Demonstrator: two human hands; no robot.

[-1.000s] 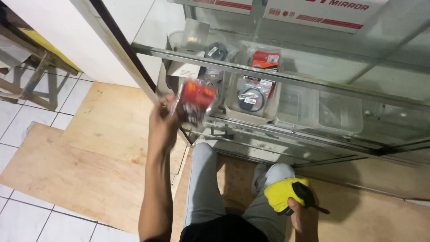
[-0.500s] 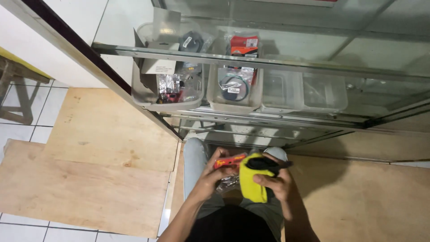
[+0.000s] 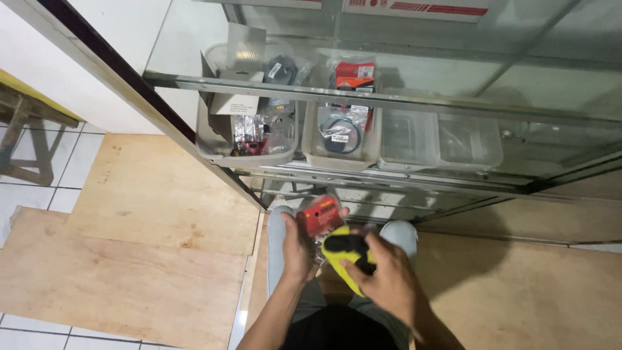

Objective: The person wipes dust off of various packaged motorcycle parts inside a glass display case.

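Note:
My left hand (image 3: 297,246) holds a small red packet (image 3: 319,216) in clear wrapping above my knees. My right hand (image 3: 387,279) grips a yellow and black cloth (image 3: 342,254) pressed against the packet's lower edge. Both hands meet in front of the glass display cabinet (image 3: 402,104). On its shelf, a clear bin (image 3: 214,150) holds several small packets and a white box. A second bin (image 3: 310,148) beside it holds a red carded item and a coiled part.
Two more clear bins (image 3: 440,139) stand to the right on the shelf. Plywood sheets (image 3: 129,259) cover the tiled floor on both sides of me. A wooden stool (image 3: 26,139) stands at the far left by the white wall.
My left hand came down from the bin with the red packet and met my right hand at my lap. The packet now stands upright against the cloth.

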